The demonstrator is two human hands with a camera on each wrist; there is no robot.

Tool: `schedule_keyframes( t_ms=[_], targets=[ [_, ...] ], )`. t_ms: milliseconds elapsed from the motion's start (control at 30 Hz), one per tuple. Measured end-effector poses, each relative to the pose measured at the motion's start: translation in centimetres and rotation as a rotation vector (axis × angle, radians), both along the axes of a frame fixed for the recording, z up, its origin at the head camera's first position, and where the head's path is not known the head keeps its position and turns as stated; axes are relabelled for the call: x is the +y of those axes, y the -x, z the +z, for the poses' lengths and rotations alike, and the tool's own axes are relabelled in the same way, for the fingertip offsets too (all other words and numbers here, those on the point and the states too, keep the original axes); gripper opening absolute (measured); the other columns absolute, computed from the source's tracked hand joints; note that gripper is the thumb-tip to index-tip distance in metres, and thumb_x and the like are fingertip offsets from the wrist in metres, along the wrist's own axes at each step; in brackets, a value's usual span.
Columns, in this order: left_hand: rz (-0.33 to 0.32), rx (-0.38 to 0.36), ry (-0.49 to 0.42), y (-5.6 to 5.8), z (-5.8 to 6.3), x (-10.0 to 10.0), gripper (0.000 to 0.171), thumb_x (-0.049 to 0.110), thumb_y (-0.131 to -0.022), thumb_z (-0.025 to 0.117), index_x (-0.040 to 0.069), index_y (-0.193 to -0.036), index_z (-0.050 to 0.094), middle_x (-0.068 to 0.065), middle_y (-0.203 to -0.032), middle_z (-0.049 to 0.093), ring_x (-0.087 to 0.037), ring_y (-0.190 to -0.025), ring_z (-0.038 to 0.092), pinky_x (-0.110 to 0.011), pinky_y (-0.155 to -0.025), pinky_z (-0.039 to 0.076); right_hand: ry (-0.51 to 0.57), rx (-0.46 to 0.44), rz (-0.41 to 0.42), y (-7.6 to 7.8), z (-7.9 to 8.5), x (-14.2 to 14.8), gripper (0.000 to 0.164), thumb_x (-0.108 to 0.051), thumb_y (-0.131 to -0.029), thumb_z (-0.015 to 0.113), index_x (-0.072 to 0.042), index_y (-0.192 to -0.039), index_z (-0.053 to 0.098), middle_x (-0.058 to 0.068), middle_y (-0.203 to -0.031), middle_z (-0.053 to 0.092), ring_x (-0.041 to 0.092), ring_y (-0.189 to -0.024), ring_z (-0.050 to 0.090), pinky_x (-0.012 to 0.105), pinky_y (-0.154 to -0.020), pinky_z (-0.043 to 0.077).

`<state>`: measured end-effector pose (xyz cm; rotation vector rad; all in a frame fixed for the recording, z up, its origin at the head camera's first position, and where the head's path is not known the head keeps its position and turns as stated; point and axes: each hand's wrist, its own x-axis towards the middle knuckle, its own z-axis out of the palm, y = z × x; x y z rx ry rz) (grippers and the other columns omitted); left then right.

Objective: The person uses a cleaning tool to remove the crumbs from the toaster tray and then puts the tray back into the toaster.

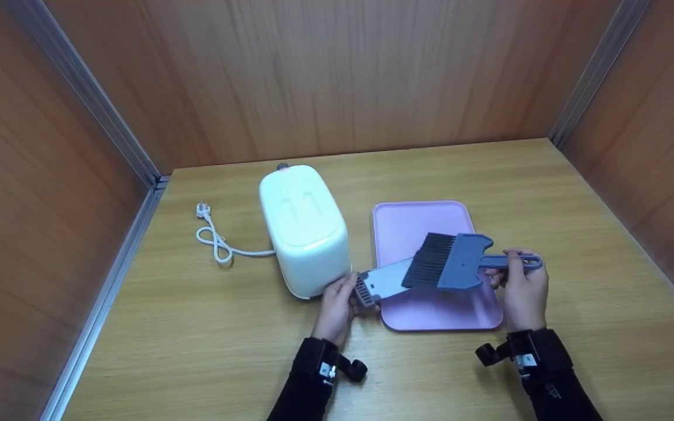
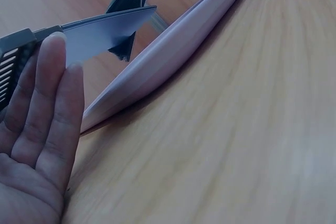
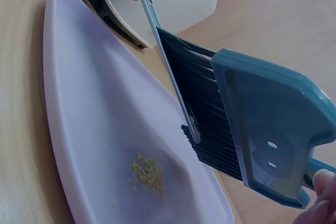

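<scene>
Brush (image 1: 463, 262) touching panel (image 1: 388, 279), between left hand (image 1: 335, 308) pinching panel's slotted end, right hand (image 1: 524, 295) gripping brush handle (image 1: 511, 261)

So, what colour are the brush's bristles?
Black bristles, best seen in the right wrist view.

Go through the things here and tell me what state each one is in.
Toaster: upright, top covered.
Plug: unplugged.
Cord: loosely looped.
Purple tray: flat, crumbs heaped inside.
Metal plate: held over the tray, left hand gripping its slotted end.
Brush: held by the right hand, bristles touching the metal plate.
</scene>
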<state>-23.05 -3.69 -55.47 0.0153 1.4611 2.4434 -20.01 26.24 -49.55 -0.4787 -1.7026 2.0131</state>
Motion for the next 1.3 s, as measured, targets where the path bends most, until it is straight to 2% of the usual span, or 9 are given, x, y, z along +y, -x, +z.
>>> schedule_keyframes(
  t_ms=[233, 900, 1167, 1300],
  targets=[
    [0.005, -0.001, -0.007, 0.0, 0.1, 0.1, 0.039, 0.026, -0.106, 0.045, -0.007, -0.122, 0.056, -0.018, -0.103, 0.072, -0.024, -0.086, 0.072, -0.042, -0.075, 0.062, -0.051, -0.031, -0.028, -0.3, 0.0, 0.9, 0.017, -0.016, -0.104, 0.046, -0.002, -0.112, 0.052, 0.007, -0.069, 0.064, 0.011, -0.05, 0.056, 0.021, -0.047, 0.051],
    [0.007, 0.008, 0.012, -0.1, 0.0, 0.0, 0.044, 0.03, -0.105, 0.047, -0.007, -0.125, 0.056, -0.019, -0.105, 0.071, -0.024, -0.085, 0.072, -0.042, -0.076, 0.062, -0.044, -0.094, -0.035, -1.5, -0.1, 2.5, 0.015, -0.016, -0.104, 0.044, -0.006, -0.11, 0.053, 0.011, -0.065, 0.066, 0.012, -0.043, 0.053, 0.023, -0.038, 0.045],
    [0.011, 0.018, 0.015, -0.2, 0.0, 0.0, 0.043, 0.03, -0.105, 0.047, -0.007, -0.125, 0.057, -0.02, -0.107, 0.071, -0.025, -0.088, 0.072, -0.042, -0.077, 0.062, -0.081, -0.187, -0.032, -1.9, 0.2, 3.0, 0.018, -0.025, -0.106, 0.043, -0.01, -0.111, 0.052, 0.01, -0.07, 0.068, 0.013, -0.046, 0.055, 0.023, -0.039, 0.047],
    [0.016, 0.022, 0.014, 0.1, -0.1, -0.1, 0.043, 0.031, -0.105, 0.046, -0.007, -0.124, 0.057, -0.02, -0.107, 0.071, -0.025, -0.088, 0.072, -0.042, -0.077, 0.062, -0.063, -0.172, -0.035, -1.9, 0.1, 3.0, 0.017, -0.022, -0.105, 0.042, -0.009, -0.111, 0.052, 0.009, -0.068, 0.067, 0.013, -0.046, 0.055, 0.023, -0.04, 0.047]
  ],
)
